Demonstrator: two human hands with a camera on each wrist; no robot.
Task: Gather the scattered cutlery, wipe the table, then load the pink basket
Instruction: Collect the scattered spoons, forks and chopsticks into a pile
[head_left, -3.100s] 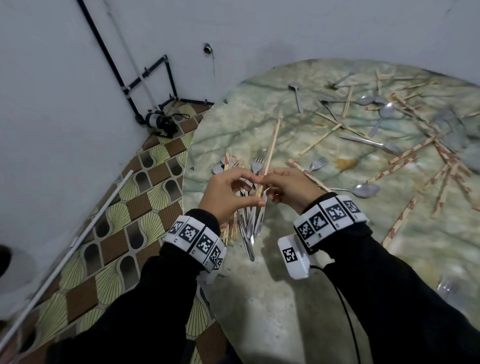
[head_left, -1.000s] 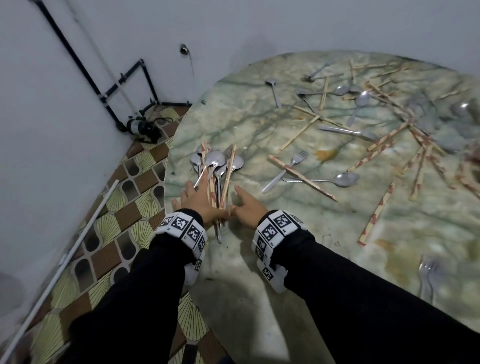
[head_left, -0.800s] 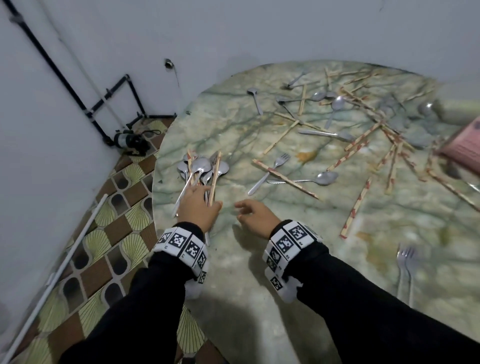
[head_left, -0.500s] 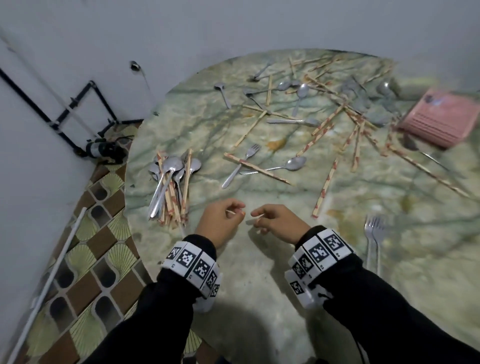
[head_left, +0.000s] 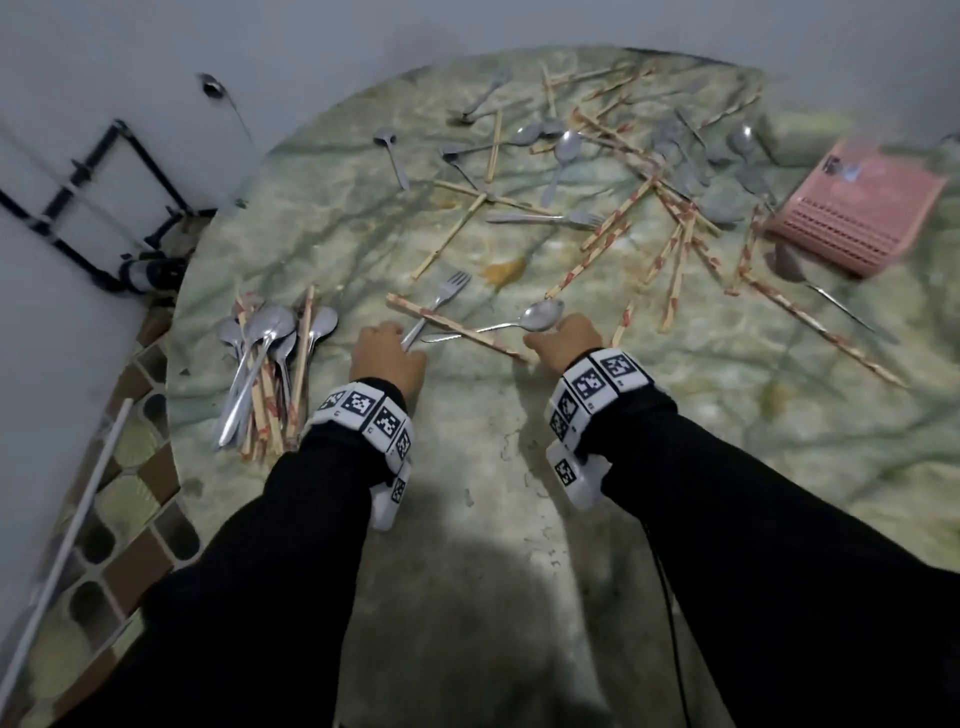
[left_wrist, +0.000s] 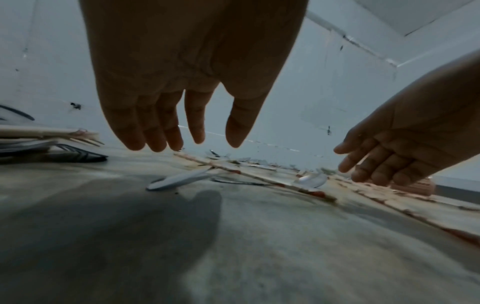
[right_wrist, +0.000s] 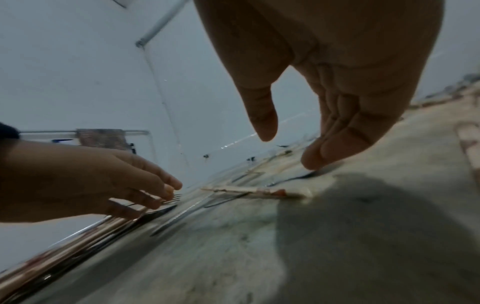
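1. Reaching with both hands over the table (head_left: 467, 519): my left hand (head_left: 387, 358) sits above the handle end of a fork (head_left: 441, 301), my right hand (head_left: 563, 343) just behind the bowl of a spoon (head_left: 540, 315).
2. Left hand: the wrist view shows fingers (left_wrist: 155, 131) extended downward, relaxed, holding nothing; tips are just above the table surface. Contact with the fork I cannot tell.
3. Right hand: fingers (right_wrist: 335, 148) loosely bent, thumb apart, nothing grasped; fingertips are at or very near the table.
4. A wrapped chopstick (head_left: 457, 327) lies across the fork and spoon handle, between the two hands.
5. A gathered pile (head_left: 270, 364) of spoons and chopsticks lies near the table's left edge, just left of my left hand.
6. More cutlery (head_left: 623, 171) lies scattered across the far half of the table.
7. The basket (head_left: 857, 208), pink, lies at the far right, blurred, well apart from both hands.
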